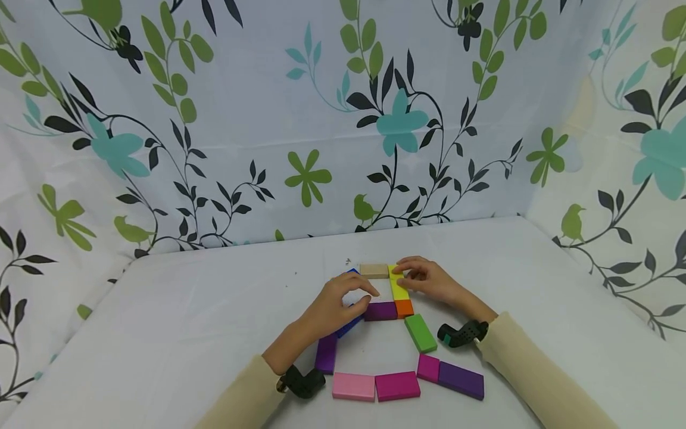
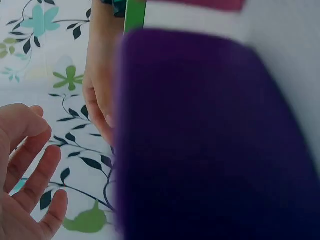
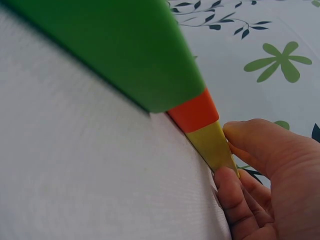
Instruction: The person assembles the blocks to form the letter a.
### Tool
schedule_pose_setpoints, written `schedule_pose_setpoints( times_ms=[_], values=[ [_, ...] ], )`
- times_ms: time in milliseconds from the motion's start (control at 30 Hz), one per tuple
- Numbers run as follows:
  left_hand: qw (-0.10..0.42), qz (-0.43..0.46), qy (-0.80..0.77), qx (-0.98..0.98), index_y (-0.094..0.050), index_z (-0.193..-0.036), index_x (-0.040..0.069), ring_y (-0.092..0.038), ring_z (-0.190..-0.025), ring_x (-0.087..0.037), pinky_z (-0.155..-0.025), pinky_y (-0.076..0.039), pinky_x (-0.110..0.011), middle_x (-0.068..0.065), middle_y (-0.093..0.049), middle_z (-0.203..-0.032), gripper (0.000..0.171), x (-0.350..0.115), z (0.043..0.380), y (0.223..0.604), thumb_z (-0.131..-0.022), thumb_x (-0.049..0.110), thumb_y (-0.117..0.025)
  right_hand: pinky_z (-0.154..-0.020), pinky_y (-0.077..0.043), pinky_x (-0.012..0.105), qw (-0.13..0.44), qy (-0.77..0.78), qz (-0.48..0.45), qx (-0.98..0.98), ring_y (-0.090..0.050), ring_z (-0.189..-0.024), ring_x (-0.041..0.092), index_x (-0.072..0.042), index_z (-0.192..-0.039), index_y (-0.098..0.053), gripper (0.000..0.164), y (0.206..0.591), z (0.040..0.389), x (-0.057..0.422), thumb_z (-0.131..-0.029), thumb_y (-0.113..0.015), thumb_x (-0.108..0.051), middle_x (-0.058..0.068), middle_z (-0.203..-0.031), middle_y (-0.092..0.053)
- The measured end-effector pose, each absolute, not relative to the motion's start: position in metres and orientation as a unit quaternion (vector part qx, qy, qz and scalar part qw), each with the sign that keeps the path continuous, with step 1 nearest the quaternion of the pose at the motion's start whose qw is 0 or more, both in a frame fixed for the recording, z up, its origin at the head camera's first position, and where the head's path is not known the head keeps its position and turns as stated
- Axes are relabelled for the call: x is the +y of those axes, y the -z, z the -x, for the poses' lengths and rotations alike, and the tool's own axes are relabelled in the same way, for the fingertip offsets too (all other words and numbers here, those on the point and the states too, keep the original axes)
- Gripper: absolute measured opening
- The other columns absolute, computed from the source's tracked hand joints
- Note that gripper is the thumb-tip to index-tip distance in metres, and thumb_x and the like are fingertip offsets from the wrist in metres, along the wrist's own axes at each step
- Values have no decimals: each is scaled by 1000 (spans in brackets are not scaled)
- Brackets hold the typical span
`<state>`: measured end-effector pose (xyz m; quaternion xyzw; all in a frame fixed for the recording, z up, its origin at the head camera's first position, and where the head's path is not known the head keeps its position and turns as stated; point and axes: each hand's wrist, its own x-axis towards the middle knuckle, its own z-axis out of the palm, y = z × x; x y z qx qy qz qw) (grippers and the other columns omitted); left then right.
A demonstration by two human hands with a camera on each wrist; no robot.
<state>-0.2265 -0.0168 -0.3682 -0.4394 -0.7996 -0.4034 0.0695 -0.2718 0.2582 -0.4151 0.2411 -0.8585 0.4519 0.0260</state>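
My right hand point(image 1: 431, 280) pinches the yellow block point(image 1: 398, 286) along its long sides; in the right wrist view the thumb point(image 3: 245, 135) lies on one edge and fingertips on the other. The orange block point(image 1: 404, 308) meets the yellow one's near end, beside a purple block point(image 1: 380, 311). A tan block point(image 1: 373, 271) adjoins its far end. Over the left side of this ring hovers my left hand point(image 1: 332, 307), fingers loosely bent with nothing between them. It partly covers the blue blocks point(image 1: 349, 325). Another purple block point(image 2: 200, 125) looms large in the left wrist view.
Nearer me lie a green block point(image 1: 420, 333), a pink block point(image 1: 354, 387), a magenta block point(image 1: 398, 386), a small magenta block point(image 1: 428, 367) and a dark purple block point(image 1: 461, 379). Patterned cloth point(image 1: 305, 179) hangs behind the white table point(image 1: 214, 310).
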Motion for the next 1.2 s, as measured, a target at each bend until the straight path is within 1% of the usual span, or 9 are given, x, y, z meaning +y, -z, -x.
schedule_pose_setpoints(
  times_ms=[100, 333, 467, 600, 833, 933, 1033, 1133, 1200],
  values=[
    [81, 427, 426, -794, -71, -102, 7, -60, -107, -19, -98, -48, -41, -3, -68, -103, 15, -22, 232, 371, -90, 1, -64, -71, -50, 24, 9, -457, -222, -861, -57, -90, 19, -8, -118, -68, 30, 412, 271, 258, -92, -67, -23, 18, -136, -50],
    [92, 390, 453, -796, -71, -106, 10, -60, -103, -21, -85, -50, -44, -3, -68, -107, 20, -34, 244, 378, -90, 1, -65, -74, -49, 24, -8, -458, -209, -864, -56, -94, 22, -7, -120, -67, 30, 408, 271, 257, -92, -67, -18, 18, -138, -49],
    [86, 365, 454, -808, -71, -107, 9, -59, -104, -21, -82, -48, -41, -4, -67, -109, 21, -41, 249, 380, -88, 1, -67, -74, -49, 23, -9, -460, -208, -863, -56, -93, 22, -8, -119, -68, 29, 408, 270, 256, -93, -67, -18, 18, -138, -49],
    [79, 343, 453, -820, -70, -110, 10, -59, -104, -22, -81, -46, -36, -5, -65, -111, 21, -47, 253, 381, -89, 5, -69, -74, -49, 23, -7, -461, -212, -862, -56, -93, 22, -7, -119, -67, 28, 407, 269, 256, -93, -67, -18, 18, -138, -49],
    [58, 285, 455, -842, -68, -113, 9, -59, -101, -24, -76, -44, -31, -6, -63, -110, 25, -56, 265, 390, -88, 11, -71, -75, -49, 23, -6, -461, -210, -862, -55, -93, 22, -8, -119, -67, 28, 408, 268, 256, -93, -67, -18, 18, -138, -49],
    [40, 264, 457, -848, -67, -115, 7, -59, -103, -26, -80, -46, -33, -9, -62, -111, 28, -58, 268, 394, -88, 11, -72, -75, -49, 23, -9, -462, -210, -862, -55, -92, 22, -8, -119, -67, 28, 409, 268, 256, -93, -67, -18, 18, -138, -49],
    [24, 258, 462, -848, -66, -117, 5, -58, -105, -29, -87, -48, -41, -12, -59, -114, 32, -61, 270, 397, -87, 10, -73, -75, -49, 23, -10, -463, -211, -861, -55, -92, 22, -7, -119, -67, 28, 410, 269, 256, -93, -67, -18, 18, -138, -49],
    [15, 260, 461, -849, -65, -119, 4, -57, -107, -31, -92, -47, -48, -14, -57, -116, 34, -62, 272, 400, -86, 10, -73, -75, -49, 22, -7, -462, -212, -861, -55, -92, 21, -8, -119, -67, 28, 410, 269, 255, -93, -67, -18, 18, -138, -49],
    [16, 261, 455, -851, -65, -119, 5, -57, -107, -30, -93, -46, -48, -14, -57, -117, 35, -62, 273, 402, -86, 10, -73, -74, -49, 22, -4, -461, -214, -861, -55, -91, 20, -7, -119, -67, 28, 410, 269, 256, -93, -67, -18, 18, -137, -49]
  ],
)
